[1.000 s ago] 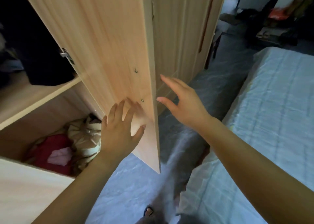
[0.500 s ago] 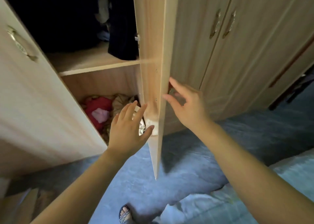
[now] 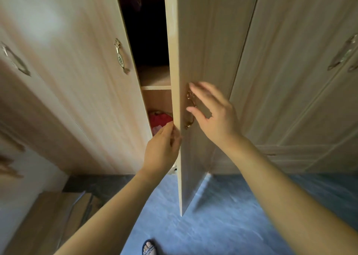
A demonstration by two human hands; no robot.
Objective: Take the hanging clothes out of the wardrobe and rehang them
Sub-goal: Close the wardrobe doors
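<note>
Wardrobe door [image 3: 195,61]: pale wood-grain laminate, ajar at 12 o'clock | Left hand [image 3: 161,150]: fingers curled on door's thin edge | Right hand [image 3: 215,112]: fingers spread, loose over ornate brass handle [image 3: 190,109] | Clothes [image 3: 160,120]: crumpled red fabric in the gap, below the shelf [image 3: 156,87] | Floor [image 3: 222,225]: mottled blue-grey

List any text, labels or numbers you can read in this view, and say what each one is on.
No readable text anywhere in this view.
Oval inlay on the ornate metal handle of the left light-wood wardrobe door: it bears a small marking, too small and blurred to tell whether it is writing or pattern.
Gold handle on the half-open wooden door: decoration only, partly behind the right hand.
</note>
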